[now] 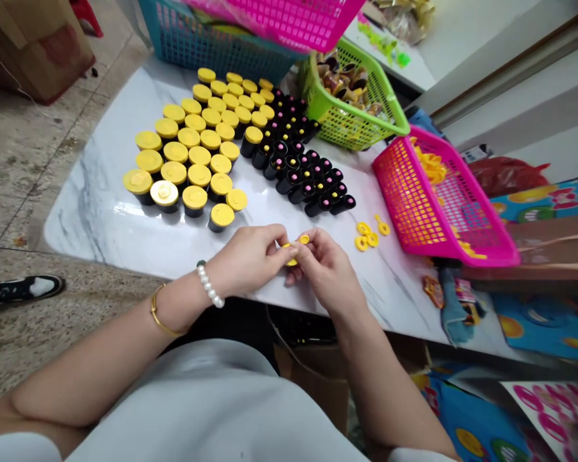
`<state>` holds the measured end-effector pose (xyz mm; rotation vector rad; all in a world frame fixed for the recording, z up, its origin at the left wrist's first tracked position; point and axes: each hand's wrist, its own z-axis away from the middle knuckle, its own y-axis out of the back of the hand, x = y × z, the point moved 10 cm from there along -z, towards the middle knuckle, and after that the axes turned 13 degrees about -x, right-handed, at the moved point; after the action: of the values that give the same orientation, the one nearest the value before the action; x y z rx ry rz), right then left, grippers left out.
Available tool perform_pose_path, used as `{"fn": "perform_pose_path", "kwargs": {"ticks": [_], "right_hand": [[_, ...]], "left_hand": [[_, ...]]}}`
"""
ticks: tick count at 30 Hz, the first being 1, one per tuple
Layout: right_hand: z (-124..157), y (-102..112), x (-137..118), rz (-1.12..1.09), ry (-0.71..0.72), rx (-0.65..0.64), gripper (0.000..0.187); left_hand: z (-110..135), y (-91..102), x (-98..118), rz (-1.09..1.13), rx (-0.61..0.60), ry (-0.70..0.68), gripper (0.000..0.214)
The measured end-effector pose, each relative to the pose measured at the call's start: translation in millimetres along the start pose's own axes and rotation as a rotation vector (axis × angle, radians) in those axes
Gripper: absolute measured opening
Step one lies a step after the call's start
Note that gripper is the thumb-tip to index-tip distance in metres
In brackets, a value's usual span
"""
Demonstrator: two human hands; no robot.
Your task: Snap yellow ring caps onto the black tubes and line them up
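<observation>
Both my hands meet at the front edge of the white table (96, 212). My left hand (248, 256), with a pearl bracelet at its wrist, pinches one side of a small yellow plastic ring piece (304, 239). The fingers of my right hand (330, 269) close on the same piece, hiding much of it. Several loose yellow ring pieces (372, 239) lie to the right of my right hand. Beyond my left hand, black cups with yellow lids (197, 174) stand in rows. Beside them are many small black cylinders (293, 183) with pink or yellow dots on top.
A pink basket (395, 192) holding yellow parts stands at the right. Behind it is a green basket (351, 128) of brown and yellow items. Blue and pink baskets (212, 51) stack at the back. A cardboard box (33, 51) sits on the floor; a person's shoe (24, 289) shows left.
</observation>
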<state>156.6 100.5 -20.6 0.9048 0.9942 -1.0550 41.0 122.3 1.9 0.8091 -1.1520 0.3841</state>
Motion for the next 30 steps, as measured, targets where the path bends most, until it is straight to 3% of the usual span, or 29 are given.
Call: {"fn": "perform_pose_path", "kwargs": {"ticks": [4, 7, 10, 13, 15, 17, 19, 23, 27, 30], "right_hand": [[2.3, 0.0, 0.5, -0.023, 0.057, 0.070, 0.036], [9.7, 4.3, -1.8, -0.037, 0.178, 0.182, 0.031], [15.5, 9.6, 0.6, -0.098, 0.254, 0.228, 0.029], [6.1, 11.8, 6.9, -0.248, 0.173, 0.108, 0.035], [-5.2, 6.9, 5.7, -0.258, 0.047, -0.067, 0.037], [-12.7, -3.3, 0.9, -0.136, -0.089, -0.289, 0.039], [-15.6, -8.5, -7.5, 0.050, -0.143, -0.425, 0.038], [-12.9, -12.6, -15.6, 0.256, -0.127, -0.414, 0.034], [2.5, -17.1, -5.2, 0.128, -0.081, -0.315, 0.036], [10.0, -19.6, -4.8, 0.092, 0.001, -0.291, 0.044]], "left_hand": [[8.0, -0.6, 1.5, -0.031, 0.059, -0.054, 0.013], [18.0, -7.0, 6.8, -0.207, 0.127, -0.119, 0.032], [22.8, -15.0, 7.9, -0.385, 0.154, -0.093, 0.024], [25.4, -16.4, 11.5, -0.433, 0.190, -0.082, 0.020], [25.5, -16.0, 14.3, -0.447, 0.208, -0.072, 0.021], [23.7, -16.1, 14.4, -0.456, 0.206, -0.043, 0.020], [20.7, -16.4, 13.9, -0.464, 0.193, -0.017, 0.019], [14.1, -17.4, 11.3, -0.487, 0.156, 0.020, 0.021], [11.1, -20.4, 1.7, -0.480, 0.099, 0.079, 0.025], [17.3, -13.4, -1.9, -0.372, 0.147, 0.045, 0.035]]}}
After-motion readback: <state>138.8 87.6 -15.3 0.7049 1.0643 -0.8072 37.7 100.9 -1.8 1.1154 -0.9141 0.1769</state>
